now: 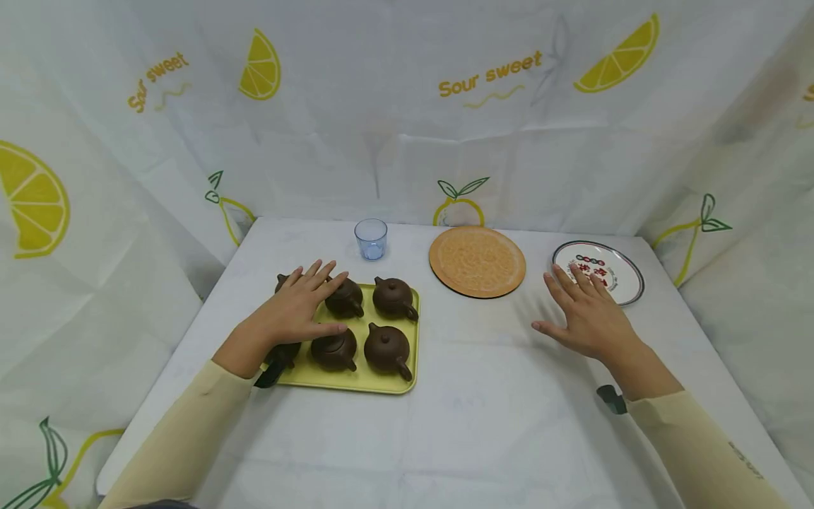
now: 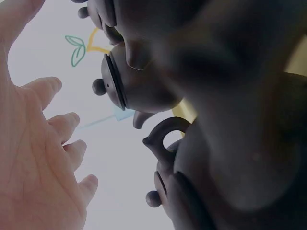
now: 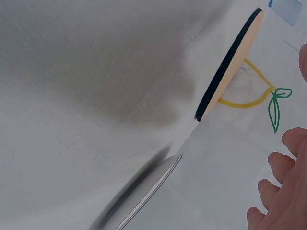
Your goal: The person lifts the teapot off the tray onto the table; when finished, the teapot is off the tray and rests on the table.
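Note:
My left hand (image 1: 294, 305) hovers palm down, fingers spread, over the left part of a yellow tray (image 1: 356, 388). On that tray stand several small dark brown teapots (image 1: 386, 348), and the hand hides parts of those at the left. In the left wrist view a lidded teapot (image 2: 139, 81) and others loom close beside the palm. My right hand (image 1: 588, 318), also spread and holding nothing, is over the table near a white plate (image 1: 626, 279) with red print, overlapping its lower left part in the head view. The plate's edge (image 3: 148, 191) shows below that hand in the right wrist view.
A round orange-brown mat (image 1: 477, 261) with a dark edge lies at the back, left of the plate. A clear blue glass (image 1: 372, 239) stands behind the tray. White cloth (image 1: 356, 155) with lemon prints hangs behind and at both sides of the white table (image 1: 483, 424).

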Motion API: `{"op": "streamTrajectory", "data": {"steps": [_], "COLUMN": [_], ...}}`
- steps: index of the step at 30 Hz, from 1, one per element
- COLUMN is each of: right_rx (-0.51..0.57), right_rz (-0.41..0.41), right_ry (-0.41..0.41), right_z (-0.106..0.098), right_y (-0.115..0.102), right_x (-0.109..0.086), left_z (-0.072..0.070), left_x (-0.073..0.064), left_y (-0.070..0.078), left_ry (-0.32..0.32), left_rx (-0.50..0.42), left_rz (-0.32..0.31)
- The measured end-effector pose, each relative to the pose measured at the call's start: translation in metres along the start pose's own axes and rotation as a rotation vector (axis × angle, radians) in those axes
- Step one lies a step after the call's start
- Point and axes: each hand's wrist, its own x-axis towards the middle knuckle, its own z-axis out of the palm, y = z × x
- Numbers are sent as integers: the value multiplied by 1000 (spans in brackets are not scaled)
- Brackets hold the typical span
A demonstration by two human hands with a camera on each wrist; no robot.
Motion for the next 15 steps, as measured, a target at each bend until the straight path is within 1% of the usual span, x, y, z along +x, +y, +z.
{"op": "streamTrajectory", "data": {"steps": [3,5,7,8,10,12,15], "right_rx": [-5,-2,24,52,148,262,444], "right_rz": [-6,-12,-6,3,43,97,150], "right_ry": [12,24,16,6,-36,-82,-108], "right_z": [1,2,2,1,1,3,10], "right_y": [-1,-3,-7,-11,-22,-36,-60], "right_x": [-1,-1,0,1,2,2,1], "left_z": [0,-2,-5,-7,-11,-14,-14], "left_x": [-2,-4,-7,-10,-17,-25,-39], "left_y": [-1,-3,-9,-13,-24,-39,-62], "left_ry": [11,35,62,73,108,132,151], "left_rx": [-3,-21,-60,-96,-190,-279,-411], "left_rz": [2,-2,-22,-42,-102,-187,-326]}}
